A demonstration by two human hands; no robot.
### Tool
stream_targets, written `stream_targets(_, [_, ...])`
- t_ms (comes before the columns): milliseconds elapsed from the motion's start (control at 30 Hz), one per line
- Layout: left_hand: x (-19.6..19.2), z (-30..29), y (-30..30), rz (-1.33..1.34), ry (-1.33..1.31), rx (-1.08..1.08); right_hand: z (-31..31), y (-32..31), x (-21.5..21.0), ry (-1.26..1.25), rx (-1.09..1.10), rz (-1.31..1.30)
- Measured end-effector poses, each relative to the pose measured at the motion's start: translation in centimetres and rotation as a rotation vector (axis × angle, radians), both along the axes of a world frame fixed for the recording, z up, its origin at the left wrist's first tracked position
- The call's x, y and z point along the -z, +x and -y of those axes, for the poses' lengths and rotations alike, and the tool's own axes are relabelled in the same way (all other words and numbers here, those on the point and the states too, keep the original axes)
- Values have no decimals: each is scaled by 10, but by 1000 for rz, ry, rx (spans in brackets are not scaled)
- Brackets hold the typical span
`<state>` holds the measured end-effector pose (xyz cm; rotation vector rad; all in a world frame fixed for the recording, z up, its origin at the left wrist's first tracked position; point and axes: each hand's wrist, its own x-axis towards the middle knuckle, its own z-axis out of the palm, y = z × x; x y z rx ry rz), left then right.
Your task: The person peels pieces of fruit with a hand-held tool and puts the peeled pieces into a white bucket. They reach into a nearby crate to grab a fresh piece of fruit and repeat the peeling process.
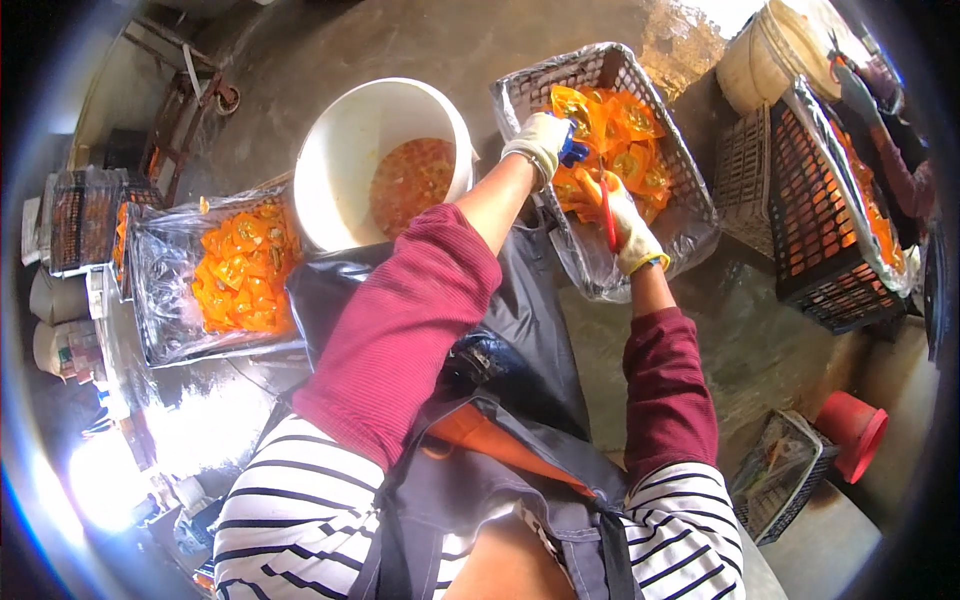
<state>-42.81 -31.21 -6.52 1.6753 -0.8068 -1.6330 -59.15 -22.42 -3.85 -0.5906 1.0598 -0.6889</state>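
A plastic-lined crate (172, 275) of glossy orange pieces stands left of a white bucket (335, 150) holding orange-red pulp. The gloved left grip (548, 143) curls at the left edge of orange pieces (640, 125) in the right-hand lined crate (684, 180); whether it pinches one I cannot tell. At their near side, the gloved right grip (628, 228) is closed round a red-handled tool (608, 215), its handle pointing roughly away from the wearer. Farther right: a black crate (830, 230), a red bucket (850, 435). The concrete floor (450, 50) looks wet.
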Motion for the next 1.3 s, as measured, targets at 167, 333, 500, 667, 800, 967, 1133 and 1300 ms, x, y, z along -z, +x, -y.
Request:
stream_targets(167, [46,14,33,303,-129,103,8,6,38,-272,-135,-266])
stream_targets(333, [30,14,18,410,-131,247,3,-8,41,-476,-167,-441])
stream_targets(500, [30,19,23,409,-146,254,3,-16,31,-310,-251,-422])
stream_targets(667, [7,13,17,577,-166,467,0,-15,17,-226,-208,-411])
stream_targets(800, [3,1,3,499,-123,492,3,-13,18,-239,-207,-426])
stream_targets(967, [32,13,21,298,-33,315,7,-4,2,-248,-217,-460])
stream_targets(1133, [-12,-4,4,53,113,306,13,-7,45,-75,34,112])
stream_targets(1300, [-19,9,28,577,-241,955,12,-10,-15,-86,-163,-133])
